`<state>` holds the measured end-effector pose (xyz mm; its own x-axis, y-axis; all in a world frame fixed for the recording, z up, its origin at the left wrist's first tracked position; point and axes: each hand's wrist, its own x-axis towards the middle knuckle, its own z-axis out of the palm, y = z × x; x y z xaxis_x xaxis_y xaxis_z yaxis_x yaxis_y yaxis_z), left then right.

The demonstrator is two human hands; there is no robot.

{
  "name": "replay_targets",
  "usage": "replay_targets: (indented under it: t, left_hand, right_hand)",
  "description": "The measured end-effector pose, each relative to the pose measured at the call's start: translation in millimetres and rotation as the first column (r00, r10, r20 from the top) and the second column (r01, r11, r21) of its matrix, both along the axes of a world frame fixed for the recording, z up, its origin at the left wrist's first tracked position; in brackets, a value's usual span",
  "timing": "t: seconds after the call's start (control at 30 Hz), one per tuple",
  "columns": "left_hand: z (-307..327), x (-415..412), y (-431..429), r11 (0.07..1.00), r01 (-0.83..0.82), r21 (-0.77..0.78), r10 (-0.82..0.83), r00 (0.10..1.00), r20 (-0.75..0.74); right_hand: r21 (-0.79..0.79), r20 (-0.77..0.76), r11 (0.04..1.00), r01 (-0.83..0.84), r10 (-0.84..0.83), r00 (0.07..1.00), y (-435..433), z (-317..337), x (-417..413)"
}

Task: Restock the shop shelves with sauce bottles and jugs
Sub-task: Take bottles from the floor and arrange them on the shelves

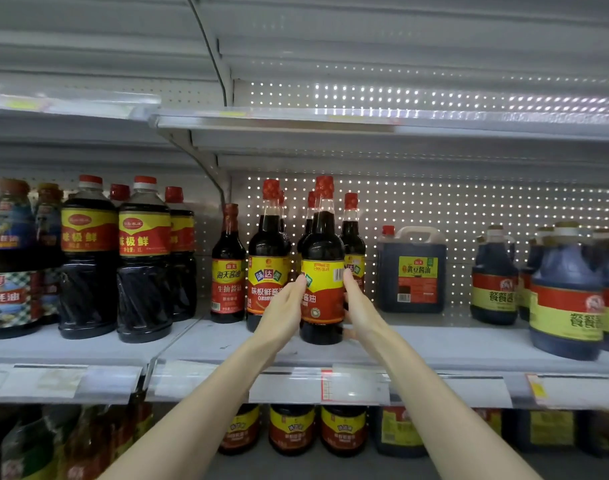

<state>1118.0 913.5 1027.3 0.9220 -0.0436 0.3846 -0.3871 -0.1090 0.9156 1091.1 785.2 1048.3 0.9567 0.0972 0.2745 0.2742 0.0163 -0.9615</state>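
A dark sauce bottle point(323, 271) with a red cap and a yellow and red label stands upright on the middle shelf point(434, 344), near its front edge. My left hand point(282, 311) lies against the bottle's left side and my right hand point(360, 308) against its right side, fingers extended along the label. More bottles of the same kind point(268, 258) stand beside and behind it. A squat jug point(411, 270) with a handle sits to the right, near the pegboard back.
Large dark bottles point(143, 261) fill the left of the shelf, and blue-tinted jugs point(566, 292) the right. A bare upper shelf point(331, 121) overhangs. Jars point(291, 429) line the shelf below. Free shelf space lies between the bottle and the jugs.
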Motion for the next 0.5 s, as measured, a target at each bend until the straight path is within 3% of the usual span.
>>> replay_targets:
  t: [0.17,0.3,0.5]
  left_hand:
    - [6.8,-0.2,-4.9,0.999,0.013,-0.044,-0.014,0.999,-0.033]
    - [6.1,1.7,-8.0,0.995,0.036,-0.096,-0.047,0.992,-0.117]
    - [6.7,-9.0,-4.1,0.999,0.044,-0.018,-0.046,0.995,-0.086]
  right_hand:
    - [-0.124,0.185,0.966,0.228,-0.203,0.962,6.9,-22.8,7.3]
    - [-0.054,0.134,0.988,0.143,-0.135,0.982,7.0,-22.9,1.9]
    - [-0.063,0.108,0.994,0.088,-0.081,0.991,3.1,-21.7,30.8]
